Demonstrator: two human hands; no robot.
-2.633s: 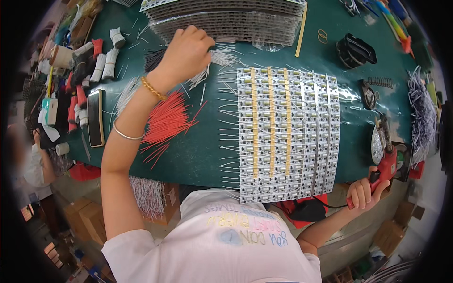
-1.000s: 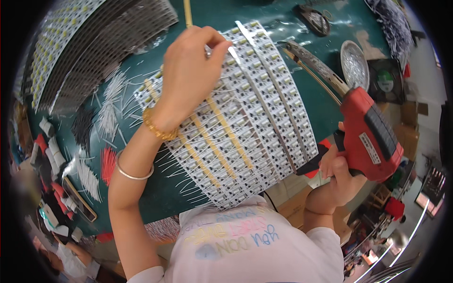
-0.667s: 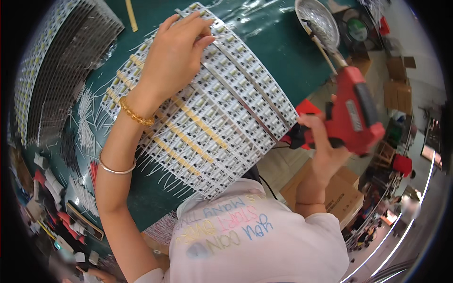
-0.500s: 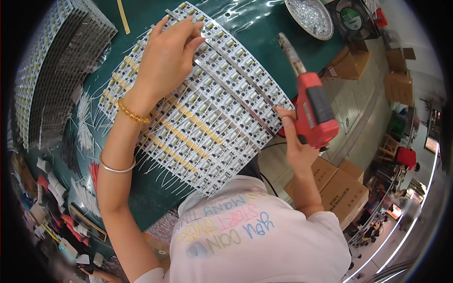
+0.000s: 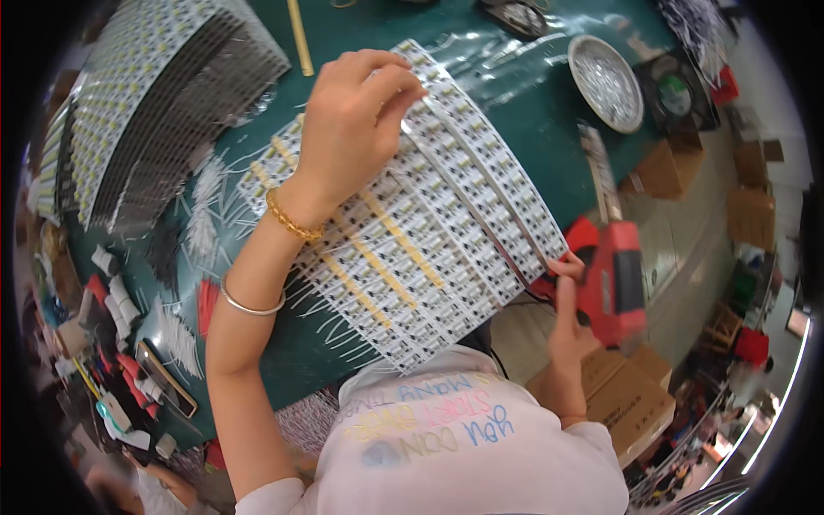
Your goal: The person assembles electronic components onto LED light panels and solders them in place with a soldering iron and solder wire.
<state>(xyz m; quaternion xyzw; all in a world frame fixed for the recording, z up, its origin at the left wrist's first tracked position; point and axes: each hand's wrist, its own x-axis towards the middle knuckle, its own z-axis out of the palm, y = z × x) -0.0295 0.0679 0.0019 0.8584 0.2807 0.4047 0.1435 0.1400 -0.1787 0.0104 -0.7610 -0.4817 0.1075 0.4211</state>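
A large white panel of small circuit boards point(image 5: 468, 249) lies tilted across the green table in front of me. Rows of yellowish parts, metal strips, yellow strips point(image 5: 399, 236) and thin white wires cover it. My left hand point(image 5: 354, 120) is over its upper part, thumb and fingers pinched; whatever lies between the fingertips is too small to make out. At the panel's right corner, my right hand point(image 5: 566, 300) has its fingers bent against the edge, gripping it. Just beyond that hand stands a red and black heat gun point(image 5: 620, 283), its metal nozzle pointing up and away.
A tall stack of similar panels point(image 5: 163, 112) stands at the left, near bundles of white wires point(image 5: 203, 202). A round dish of small clear pieces point(image 5: 605, 84) and a black fan point(image 5: 676, 93) are at the far right. Cardboard boxes point(image 5: 631, 403) sit on the floor.
The whole view has shifted, so the scene appears farther right and lower. My left hand sits slightly nearer the panel's far edge. My right hand stays at the panel's right corner.
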